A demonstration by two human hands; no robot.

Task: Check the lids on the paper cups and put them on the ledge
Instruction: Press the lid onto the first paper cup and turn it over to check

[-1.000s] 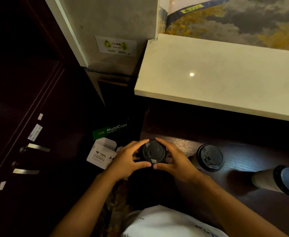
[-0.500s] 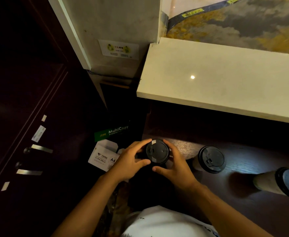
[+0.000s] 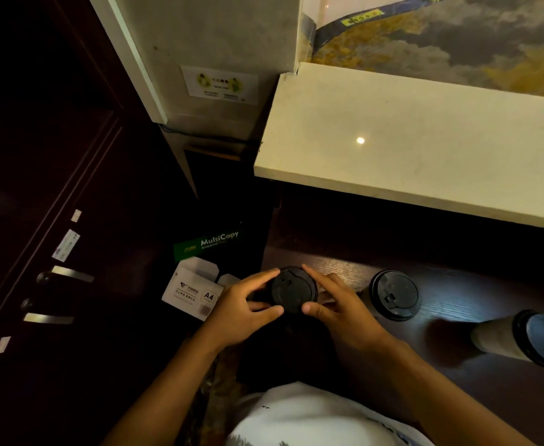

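While both hands (image 3: 296, 309) grip the lidded cup (image 3: 293, 292), bare ledge (image 3: 425, 149) above, two cups (image 3: 396, 294) rightward.

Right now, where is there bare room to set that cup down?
The pale ledge is bare along its visible length, bordered by the pillar on the left. The dark counter has a free patch between the middle cup and the right cup. It is crowded where both hands grip the held cup.
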